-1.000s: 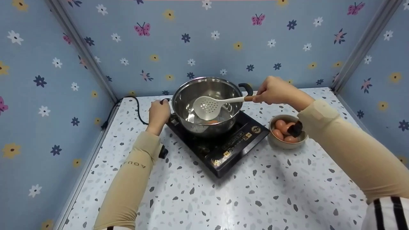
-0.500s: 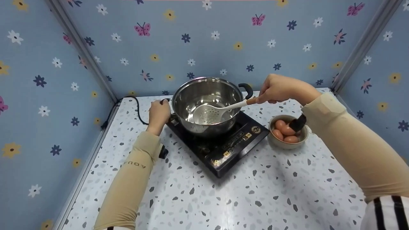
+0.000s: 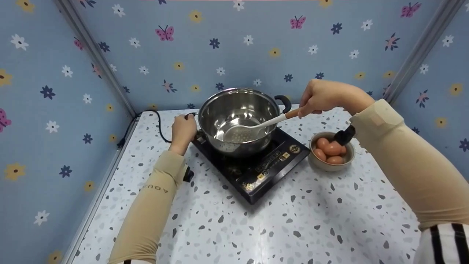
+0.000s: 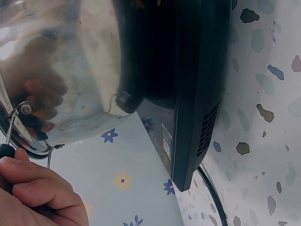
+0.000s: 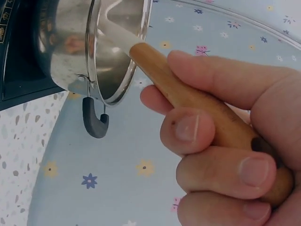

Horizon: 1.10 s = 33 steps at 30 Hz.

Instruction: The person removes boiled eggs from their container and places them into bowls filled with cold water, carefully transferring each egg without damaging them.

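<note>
A steel pot (image 3: 238, 148) stands on a black induction cooker (image 3: 271, 161). My left hand (image 3: 183, 130) grips its left handle; in the left wrist view the fingers (image 4: 44, 188) curl round the black grip (image 4: 5, 150). With my right hand (image 3: 324, 97) I hold a white skimmer (image 3: 271, 121) by its wooden handle (image 5: 155, 63), the fingers wrapped round it. The skimmer slants down over the pot's right rim. Its perforated head (image 3: 240, 135) is low inside the pot, near the bottom. No egg shows inside the pot now; the near wall hides part of the bottom.
Right of the cooker, a bowl (image 3: 331, 168) holds several brown eggs (image 3: 332, 148). The pot's right handle (image 3: 284, 102) sticks out below my right hand. A black cord (image 3: 159, 126) runs along the back left of the speckled table (image 3: 293, 220), against patterned walls.
My right hand has risen slightly and moved right, tilting the skimmer so its head sinks deeper into the pot. A brown egg patch seen in the pot earlier is hidden. My left hand stays put.
</note>
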Each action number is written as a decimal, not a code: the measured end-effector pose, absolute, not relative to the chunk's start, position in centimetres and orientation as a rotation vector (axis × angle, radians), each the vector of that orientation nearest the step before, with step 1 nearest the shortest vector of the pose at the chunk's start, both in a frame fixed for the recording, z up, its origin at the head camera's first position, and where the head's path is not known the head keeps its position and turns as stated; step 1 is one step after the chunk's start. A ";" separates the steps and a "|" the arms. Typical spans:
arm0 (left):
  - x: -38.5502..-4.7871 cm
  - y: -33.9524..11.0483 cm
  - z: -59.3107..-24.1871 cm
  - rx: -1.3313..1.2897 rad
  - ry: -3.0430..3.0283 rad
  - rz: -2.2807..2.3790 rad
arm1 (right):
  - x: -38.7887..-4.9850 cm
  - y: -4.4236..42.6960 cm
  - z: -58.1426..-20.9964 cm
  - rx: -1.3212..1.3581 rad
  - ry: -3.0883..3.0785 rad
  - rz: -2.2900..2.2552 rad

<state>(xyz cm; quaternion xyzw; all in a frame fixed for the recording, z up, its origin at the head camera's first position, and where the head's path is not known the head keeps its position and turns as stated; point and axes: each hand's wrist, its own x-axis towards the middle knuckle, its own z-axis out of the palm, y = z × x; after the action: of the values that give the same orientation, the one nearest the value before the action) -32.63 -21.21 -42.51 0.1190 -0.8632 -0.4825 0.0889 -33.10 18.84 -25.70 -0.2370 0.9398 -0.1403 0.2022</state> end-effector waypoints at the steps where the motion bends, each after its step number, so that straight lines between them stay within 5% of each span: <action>1: -32.6 -21.2 -42.5 0.359 -2.569 -1.430 | -33.2 18.9 -25.7 -0.667 2.619 -0.390; 33: -32.9 -21.2 -42.4 0.383 -2.577 -1.373 | -34.5 20.8 -31.3 -0.300 2.201 -0.979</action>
<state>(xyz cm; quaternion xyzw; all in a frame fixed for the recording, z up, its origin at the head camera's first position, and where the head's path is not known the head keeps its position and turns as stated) -32.86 -21.16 -42.44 0.1293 -0.8709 -0.4639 0.0980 -34.51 20.80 -31.33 -0.1160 0.8495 -0.3779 0.3493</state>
